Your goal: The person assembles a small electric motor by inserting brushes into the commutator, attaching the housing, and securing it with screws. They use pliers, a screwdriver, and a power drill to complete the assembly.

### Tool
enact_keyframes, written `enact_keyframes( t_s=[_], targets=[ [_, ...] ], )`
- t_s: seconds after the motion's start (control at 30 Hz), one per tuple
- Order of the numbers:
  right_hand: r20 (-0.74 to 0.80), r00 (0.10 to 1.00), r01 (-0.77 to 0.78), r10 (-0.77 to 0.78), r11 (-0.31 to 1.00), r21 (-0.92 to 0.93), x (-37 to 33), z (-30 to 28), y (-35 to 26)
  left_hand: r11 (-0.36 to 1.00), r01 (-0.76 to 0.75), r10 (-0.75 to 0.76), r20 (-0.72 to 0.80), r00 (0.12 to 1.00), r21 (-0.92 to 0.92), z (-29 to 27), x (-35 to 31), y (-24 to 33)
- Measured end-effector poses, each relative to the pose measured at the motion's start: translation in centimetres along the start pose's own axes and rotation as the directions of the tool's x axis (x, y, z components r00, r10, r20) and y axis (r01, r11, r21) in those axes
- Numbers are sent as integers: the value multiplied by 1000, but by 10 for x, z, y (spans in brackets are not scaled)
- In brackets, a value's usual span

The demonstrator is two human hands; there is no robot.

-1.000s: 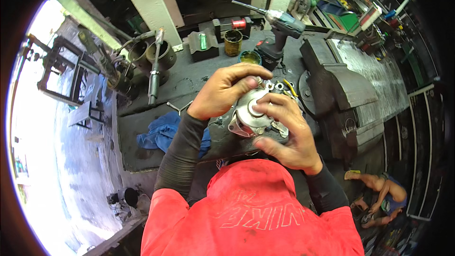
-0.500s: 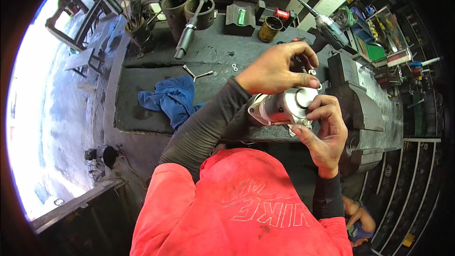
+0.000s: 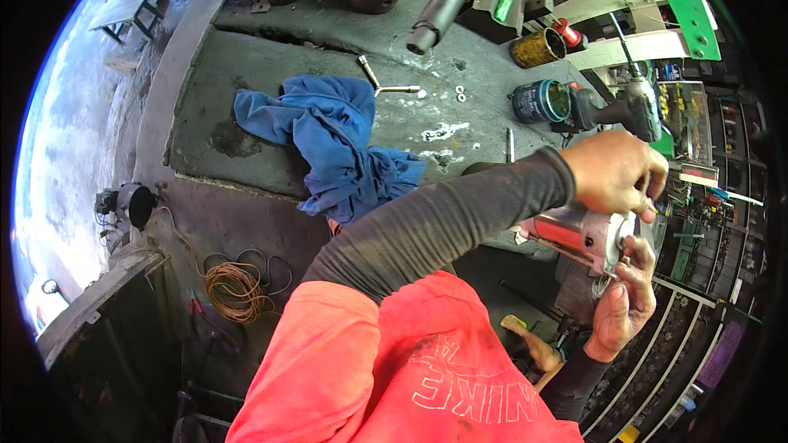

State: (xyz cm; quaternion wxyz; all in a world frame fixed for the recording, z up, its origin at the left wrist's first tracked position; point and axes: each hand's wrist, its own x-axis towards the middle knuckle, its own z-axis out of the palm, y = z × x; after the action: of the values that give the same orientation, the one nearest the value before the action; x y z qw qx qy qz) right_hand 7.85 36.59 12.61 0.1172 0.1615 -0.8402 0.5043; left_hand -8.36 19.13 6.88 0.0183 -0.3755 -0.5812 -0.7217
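Note:
A silver cylindrical motor (image 3: 565,234), which looks like a starter motor, is in front of me to the right, beyond the bench's near edge. My left hand (image 3: 622,172) reaches over it with bent fingers pinched at the rim of its end cap. Whatever lies between those fingertips is too small to make out. My right hand (image 3: 628,299) holds the end cap from below and the right, fingers curled against its face and thumb lower down. A small wire loop (image 3: 602,285) hangs beside that thumb. My left forearm hides part of the motor's far side.
On the bench (image 3: 271,57) lie a blue cloth (image 3: 328,127), a three-armed socket wrench (image 3: 386,89) and small rings (image 3: 460,94). A cordless driver (image 3: 611,115), blue can (image 3: 542,101) and rusty tin (image 3: 538,49) stand farther right. An orange cable coil (image 3: 234,291) and another person's leg (image 3: 538,349) are below.
My view has swung, so the bench items sit farther left and the motor and both hands farther right. The left fingers have drawn together at the end cap.

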Motion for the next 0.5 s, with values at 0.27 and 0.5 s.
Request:
enact_keyframes(
  t_s=[0.27,0.5],
  targets=[
    [-194,978,-91,72,992,-90,-12,10,-8,997,-45,52,118,992,-60,0,6,-10],
    [-160,982,-151,104,937,-316,-9,11,-19,996,-70,74,62,995,-54,-3,5,-10]
  ],
)
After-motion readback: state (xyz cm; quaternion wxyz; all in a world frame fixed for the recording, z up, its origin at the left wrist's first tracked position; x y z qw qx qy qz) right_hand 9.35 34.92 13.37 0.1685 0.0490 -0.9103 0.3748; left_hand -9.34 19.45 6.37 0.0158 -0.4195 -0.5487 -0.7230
